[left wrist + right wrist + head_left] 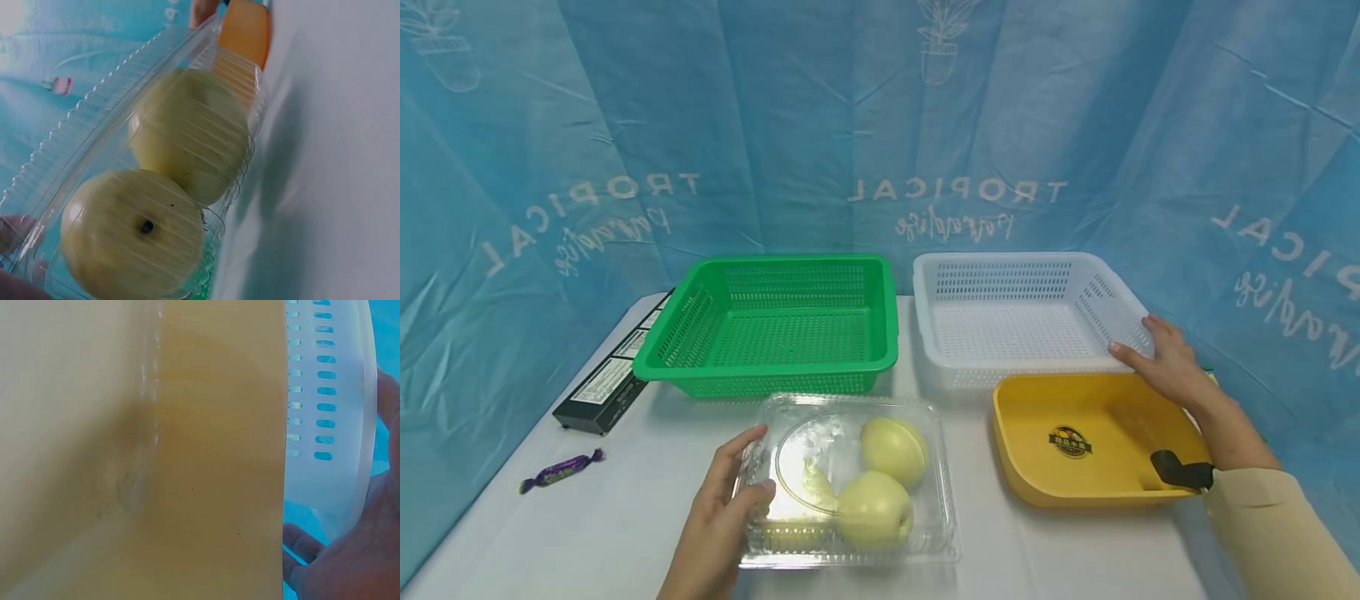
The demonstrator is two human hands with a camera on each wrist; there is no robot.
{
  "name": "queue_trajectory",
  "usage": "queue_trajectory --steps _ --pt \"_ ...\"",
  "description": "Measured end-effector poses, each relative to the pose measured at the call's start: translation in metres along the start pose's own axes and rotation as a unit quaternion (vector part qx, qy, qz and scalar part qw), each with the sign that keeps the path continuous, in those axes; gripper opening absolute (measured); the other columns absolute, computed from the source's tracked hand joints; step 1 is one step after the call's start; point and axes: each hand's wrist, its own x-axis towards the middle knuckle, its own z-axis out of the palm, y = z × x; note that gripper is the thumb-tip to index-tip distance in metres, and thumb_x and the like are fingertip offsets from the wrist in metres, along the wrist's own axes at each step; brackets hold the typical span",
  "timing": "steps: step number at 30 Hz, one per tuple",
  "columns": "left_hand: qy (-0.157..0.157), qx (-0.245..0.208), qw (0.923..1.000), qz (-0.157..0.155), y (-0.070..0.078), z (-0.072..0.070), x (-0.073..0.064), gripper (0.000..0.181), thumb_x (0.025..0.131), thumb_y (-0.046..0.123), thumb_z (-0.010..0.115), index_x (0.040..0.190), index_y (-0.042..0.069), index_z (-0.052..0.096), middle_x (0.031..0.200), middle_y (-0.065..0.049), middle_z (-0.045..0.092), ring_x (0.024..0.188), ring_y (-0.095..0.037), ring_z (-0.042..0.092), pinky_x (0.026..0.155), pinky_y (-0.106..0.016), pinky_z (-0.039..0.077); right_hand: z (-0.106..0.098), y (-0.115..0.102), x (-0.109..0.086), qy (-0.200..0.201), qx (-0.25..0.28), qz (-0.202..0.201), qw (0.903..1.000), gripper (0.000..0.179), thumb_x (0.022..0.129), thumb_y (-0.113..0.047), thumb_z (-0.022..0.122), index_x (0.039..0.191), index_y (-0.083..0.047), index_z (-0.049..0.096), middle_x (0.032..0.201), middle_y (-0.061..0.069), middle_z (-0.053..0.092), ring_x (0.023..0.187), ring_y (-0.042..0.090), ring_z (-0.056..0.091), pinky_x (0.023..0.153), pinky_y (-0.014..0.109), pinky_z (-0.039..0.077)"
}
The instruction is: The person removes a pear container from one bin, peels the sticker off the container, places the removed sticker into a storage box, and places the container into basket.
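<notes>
A clear plastic clamshell box [797, 467] is at the front, with two round pale yellow-green fruits [876, 508] showing through its lid. My left hand [715, 504] grips the box's left side, thumb over the lid. In the left wrist view the fruits [134, 231] lie against each other behind the ribbed plastic. At the back right, my right hand [1172, 371] holds the near right corner of a white slotted basket [1022, 367], thumb at the rim. The right wrist view has that basket [350, 481] between thumb and fingers.
Under my right forearm stands a yellow basin [1037, 417] with a round label. A green slotted basket [767, 367] stands at back left, beside a long black box [602, 396]. A purple-wrapped candy [561, 471] lies left on the white table [625, 517]. Blue curtains [820, 125] hang behind.
</notes>
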Motion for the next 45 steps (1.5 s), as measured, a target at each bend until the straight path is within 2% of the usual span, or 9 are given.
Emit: queue_trajectory --steps 7,14,17,19,26,28,33,36,45 --pt "-0.012 -0.019 0.9993 -0.030 0.020 0.002 0.002 0.054 0.097 0.018 0.047 0.143 0.039 0.027 0.160 0.003 -0.006 0.145 -0.036 0.002 0.097 -0.074 0.029 0.000 0.000 -0.001 -0.001 0.003 0.001 1.0000 0.094 0.093 -0.055 0.044 0.148 0.004 -0.003 0.150 0.036 -0.008 0.128 0.065 0.005 0.096 0.079 0.013" --pt "-0.015 -0.020 0.9997 -0.003 0.043 0.012 0.011 0.054 0.096 0.013 0.046 0.142 0.037 0.030 0.159 0.007 0.002 0.142 -0.030 0.012 0.079 -0.032 0.046 0.000 0.002 0.000 -0.007 0.007 0.000 1.0000 0.094 0.093 -0.055 0.045 0.148 0.004 -0.004 0.151 0.035 -0.010 0.129 0.064 0.003 0.096 0.079 0.012" --pt "-0.013 -0.027 0.9995 0.010 0.051 0.017 0.016 0.054 0.096 0.009 0.045 0.142 0.035 0.032 0.159 0.008 0.005 0.143 -0.025 0.014 0.048 -0.019 0.032 -0.001 0.002 0.000 -0.008 0.008 -0.004 0.9999 0.094 0.093 -0.054 0.045 0.148 0.005 -0.004 0.151 0.035 -0.010 0.130 0.064 0.003 0.096 0.079 0.012" --pt "-0.018 -0.044 0.9987 0.017 0.056 0.022 0.020 0.054 0.095 0.008 0.044 0.142 0.032 0.032 0.158 0.007 0.008 0.145 -0.023 0.015 0.055 -0.021 0.042 -0.001 0.002 0.000 -0.010 0.007 -0.008 0.9999 0.094 0.094 -0.054 0.044 0.148 0.005 -0.004 0.151 0.035 -0.011 0.130 0.064 0.002 0.096 0.079 0.011" --pt "-0.043 -0.066 0.9960 0.042 0.065 0.036 0.036 0.054 0.095 0.007 0.043 0.141 0.031 0.031 0.154 0.012 0.017 0.144 -0.018 0.023 0.039 -0.025 0.013 -0.003 0.001 -0.001 -0.019 0.011 -0.009 0.9997 0.094 0.094 -0.054 0.044 0.148 0.004 -0.005 0.151 0.034 -0.013 0.131 0.064 0.000 0.096 0.078 0.011" --pt "-0.045 -0.067 0.9957 0.045 0.067 0.041 0.042 0.054 0.095 0.006 0.042 0.142 0.032 0.031 0.154 0.012 0.016 0.141 -0.017 0.026 0.039 -0.018 0.019 -0.003 0.001 -0.001 -0.019 0.012 -0.006 0.9997 0.095 0.093 -0.055 0.045 0.149 0.004 -0.005 0.152 0.033 -0.012 0.132 0.063 0.000 0.096 0.078 0.011" --pt "-0.040 -0.059 0.9960 0.054 0.070 0.055 0.058 0.054 0.094 0.007 0.043 0.139 0.035 0.035 0.153 0.012 0.018 0.088 0.002 0.054 0.040 -0.015 0.023 -0.003 0.002 -0.003 -0.023 0.015 0.002 0.9996 0.097 0.092 -0.057 0.045 0.149 0.002 -0.007 0.151 0.033 -0.014 0.131 0.063 0.000 0.096 0.079 0.011" --pt "-0.036 -0.062 0.9954 0.063 0.071 0.064 0.068 0.053 0.094 0.007 0.044 0.139 0.036 0.036 0.152 0.010 0.020 0.049 0.001 0.040 0.041 -0.015 0.024 -0.003 0.001 -0.003 -0.022 0.015 0.008 0.9996 0.098 0.092 -0.058 0.045 0.149 0.002 -0.007 0.151 0.034 -0.014 0.130 0.064 0.001 0.096 0.079 0.011" --pt "-0.014 -0.065 0.9947 0.078 0.078 0.090 0.101 0.054 0.092 0.011 0.047 0.138 0.037 0.037 0.152 0.006 0.023 0.041 -0.006 0.020 0.046 -0.018 0.031 -0.002 0.001 0.000 -0.010 0.002 0.001 1.0000 0.096 0.092 -0.057 0.044 0.149 0.004 -0.004 0.151 0.035 -0.010 0.129 0.065 0.004 0.095 0.078 0.014"
